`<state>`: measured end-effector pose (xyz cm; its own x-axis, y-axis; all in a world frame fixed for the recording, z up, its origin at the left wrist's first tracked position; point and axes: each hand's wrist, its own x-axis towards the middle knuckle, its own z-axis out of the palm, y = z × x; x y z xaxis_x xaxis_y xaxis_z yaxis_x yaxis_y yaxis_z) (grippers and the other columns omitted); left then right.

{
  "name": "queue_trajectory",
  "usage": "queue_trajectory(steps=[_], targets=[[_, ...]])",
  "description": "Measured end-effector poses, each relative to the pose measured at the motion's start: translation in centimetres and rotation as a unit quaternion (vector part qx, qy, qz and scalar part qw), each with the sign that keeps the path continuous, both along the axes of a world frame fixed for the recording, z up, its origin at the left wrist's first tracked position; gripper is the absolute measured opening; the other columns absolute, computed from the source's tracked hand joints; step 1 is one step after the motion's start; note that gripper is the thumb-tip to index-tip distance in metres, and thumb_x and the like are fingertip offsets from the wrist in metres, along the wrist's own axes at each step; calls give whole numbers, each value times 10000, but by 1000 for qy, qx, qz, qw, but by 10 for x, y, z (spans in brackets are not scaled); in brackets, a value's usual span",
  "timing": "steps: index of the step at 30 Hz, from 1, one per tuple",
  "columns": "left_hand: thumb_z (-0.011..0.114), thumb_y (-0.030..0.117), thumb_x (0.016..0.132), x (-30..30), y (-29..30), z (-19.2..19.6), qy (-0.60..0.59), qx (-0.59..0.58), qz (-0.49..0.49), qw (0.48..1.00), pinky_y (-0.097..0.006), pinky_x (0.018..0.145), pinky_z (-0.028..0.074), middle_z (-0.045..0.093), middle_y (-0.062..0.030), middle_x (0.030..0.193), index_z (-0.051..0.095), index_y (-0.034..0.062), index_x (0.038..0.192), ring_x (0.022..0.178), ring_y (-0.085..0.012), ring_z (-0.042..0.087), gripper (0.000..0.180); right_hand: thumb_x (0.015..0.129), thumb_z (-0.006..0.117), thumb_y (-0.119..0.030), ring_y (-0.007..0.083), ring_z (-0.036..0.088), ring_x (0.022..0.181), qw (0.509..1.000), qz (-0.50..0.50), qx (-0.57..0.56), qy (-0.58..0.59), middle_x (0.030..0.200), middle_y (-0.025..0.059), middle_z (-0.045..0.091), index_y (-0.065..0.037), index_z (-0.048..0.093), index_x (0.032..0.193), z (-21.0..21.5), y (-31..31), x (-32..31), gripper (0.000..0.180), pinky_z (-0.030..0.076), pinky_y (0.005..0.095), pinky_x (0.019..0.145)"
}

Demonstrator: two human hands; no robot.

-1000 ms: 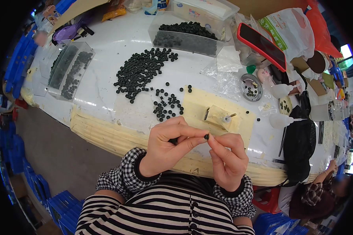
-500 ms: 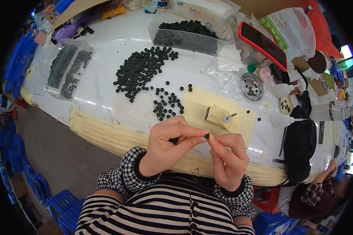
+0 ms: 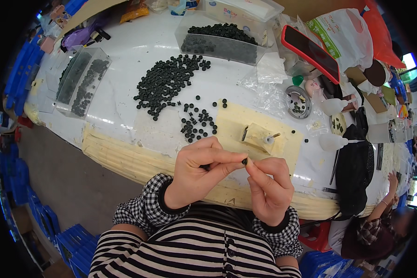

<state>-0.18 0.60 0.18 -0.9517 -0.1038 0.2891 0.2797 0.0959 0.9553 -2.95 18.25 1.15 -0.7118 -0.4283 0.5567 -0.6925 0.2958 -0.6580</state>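
Note:
A small round black part is pinched between the fingertips of both hands, above the table's front edge. My left hand grips it with thumb and forefinger, and something dark shows in the curl of its other fingers. My right hand closes on the same part from the other side. Just beyond the hands, a small cluster of similar black parts lies on the table. A wooden block with a short upright peg stands on a yellow sheet. A larger pile of black parts spreads farther back.
Clear bins of black parts stand at the back and left. A red-cased phone, a round metal tin, white squeeze bottles and a black bag crowd the right. Another person sits at far right.
My hands hold almost the same place, with the black part turned slightly between the fingertips. At far right, the other person's arm has reached farther up over the table.

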Motion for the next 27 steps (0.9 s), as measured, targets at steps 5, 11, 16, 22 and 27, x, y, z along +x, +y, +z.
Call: queue_trajectory(steps=[5,11,16,22,27], targets=[[730,-2,766,-1,0,-2,6,12,-3,1000,-193,506,312,486,32,642,737,65,984,587,-50,413,228,712,711,31,229,563,791,1000,-4,-7,-5,916,64,635,-37,700,1061,1,-1,0,355,467,307,691],[738,-5,758,0,0,-1,-1,20,-4,1000,-194,522,325,500,31,641,734,50,968,591,-51,416,217,715,710,26,226,563,790,1000,-4,-7,-4,927,63,639,-38,700,1063,1,-1,1,354,466,306,693],[756,-8,740,0,0,-1,-5,23,-6,1000,-197,543,346,529,18,644,730,35,940,594,-63,433,206,706,714,26,223,561,784,1000,-5,-2,3,929,60,642,-40,704,1061,1,-1,0,361,467,303,687],[755,-15,737,-1,-1,-1,-5,24,-8,1000,-198,543,345,526,19,641,730,35,936,594,-62,432,206,698,716,33,222,560,782,1000,-8,7,15,929,57,642,-42,704,1065,1,-1,0,375,469,299,674],[748,-14,746,-1,-1,1,-11,16,-8,1000,-197,545,341,515,21,637,729,36,963,594,-63,428,223,691,715,43,224,566,786,1000,-14,15,17,931,60,643,-40,704,1063,2,-2,0,382,472,299,676]])
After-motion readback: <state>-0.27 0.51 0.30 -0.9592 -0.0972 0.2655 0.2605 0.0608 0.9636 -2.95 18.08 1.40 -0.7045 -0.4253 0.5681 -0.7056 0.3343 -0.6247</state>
